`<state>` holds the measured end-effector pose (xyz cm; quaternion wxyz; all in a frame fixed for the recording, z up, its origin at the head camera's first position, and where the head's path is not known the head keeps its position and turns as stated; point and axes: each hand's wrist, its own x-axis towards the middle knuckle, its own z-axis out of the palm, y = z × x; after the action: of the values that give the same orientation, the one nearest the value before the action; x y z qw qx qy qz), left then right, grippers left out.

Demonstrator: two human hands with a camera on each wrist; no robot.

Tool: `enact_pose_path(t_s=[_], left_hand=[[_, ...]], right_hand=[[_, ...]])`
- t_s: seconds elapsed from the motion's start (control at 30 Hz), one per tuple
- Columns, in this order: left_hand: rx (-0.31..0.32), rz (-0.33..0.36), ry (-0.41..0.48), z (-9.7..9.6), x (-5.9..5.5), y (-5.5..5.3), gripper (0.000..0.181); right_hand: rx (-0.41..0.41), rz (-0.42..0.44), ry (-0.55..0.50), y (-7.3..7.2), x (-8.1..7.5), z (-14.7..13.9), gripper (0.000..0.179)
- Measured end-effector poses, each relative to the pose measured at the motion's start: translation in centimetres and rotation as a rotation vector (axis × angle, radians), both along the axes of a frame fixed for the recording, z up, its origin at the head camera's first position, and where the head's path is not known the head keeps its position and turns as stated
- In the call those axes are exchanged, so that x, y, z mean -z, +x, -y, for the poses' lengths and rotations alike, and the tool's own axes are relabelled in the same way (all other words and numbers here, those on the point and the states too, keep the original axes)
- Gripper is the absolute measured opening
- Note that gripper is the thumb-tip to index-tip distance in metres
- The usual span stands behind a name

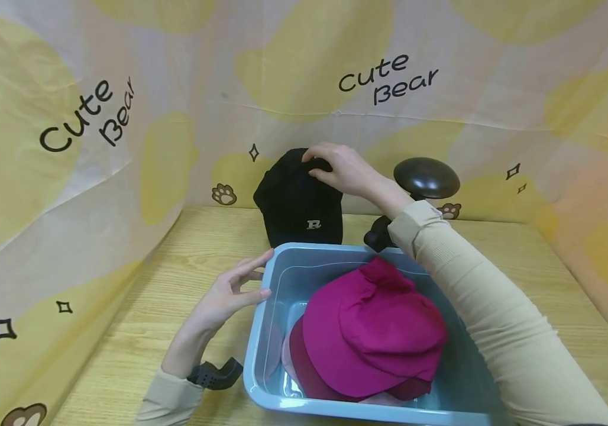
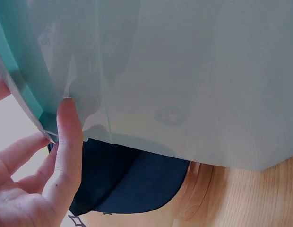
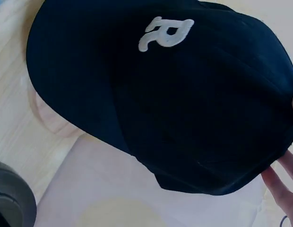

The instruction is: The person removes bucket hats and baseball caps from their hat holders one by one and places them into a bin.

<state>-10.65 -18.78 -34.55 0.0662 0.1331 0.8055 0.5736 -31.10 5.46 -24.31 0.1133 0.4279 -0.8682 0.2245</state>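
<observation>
A black baseball cap (image 1: 304,195) with a white letter R hangs brim-down behind the light blue plastic basin (image 1: 258,355). My right hand (image 1: 343,168) grips its crown from above; in the right wrist view, fingers (image 3: 279,189) reach behind the cap's edge. My left hand (image 1: 229,290) touches the basin's left rim near the far corner with extended fingers. From the left wrist, one finger (image 2: 70,127) lies against the basin's outer wall. Inside the basin, a magenta cap (image 1: 378,331) lies over a maroon cap (image 1: 304,367), with a pale pink brim (image 1: 287,361) beneath.
A glossy black dome (image 1: 426,177) rises behind my right forearm, at the back of the wooden table (image 1: 176,296). A printed cloth (image 1: 309,77) hangs round the back and sides. A black wrist mount (image 1: 216,374) sits on my left wrist.
</observation>
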Motion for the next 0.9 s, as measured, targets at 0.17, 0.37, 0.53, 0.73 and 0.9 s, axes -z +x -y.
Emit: enact_pose_path(t_s=[0.17, 0.37, 0.53, 0.73, 0.9], left_hand=[[0.007, -0.001, 0.011, 0.0, 0.1, 0.0, 0.064], [0.008, -0.007, 0.012, -0.1, 0.1, 0.0, 0.065], [0.001, 0.004, 0.016, -0.3, 0.0, -0.1, 0.065], [0.006, 0.004, 0.019, -0.3, 0.1, -0.2, 0.065], [0.006, 0.006, 0.02, -0.2, 0.1, -0.2, 0.064]], right_hand=[[0.046, 0.002, -0.028, 0.1, -0.3, 0.0, 0.027], [0.078, -0.014, -0.074, 0.0, -0.6, -0.2, 0.025], [0.114, -0.009, -0.139, 0.1, -1.2, -0.5, 0.026], [0.155, -0.011, -0.194, 0.2, -2.0, -1.2, 0.026], [0.174, -0.035, -0.201, 0.3, -2.4, -1.6, 0.025]])
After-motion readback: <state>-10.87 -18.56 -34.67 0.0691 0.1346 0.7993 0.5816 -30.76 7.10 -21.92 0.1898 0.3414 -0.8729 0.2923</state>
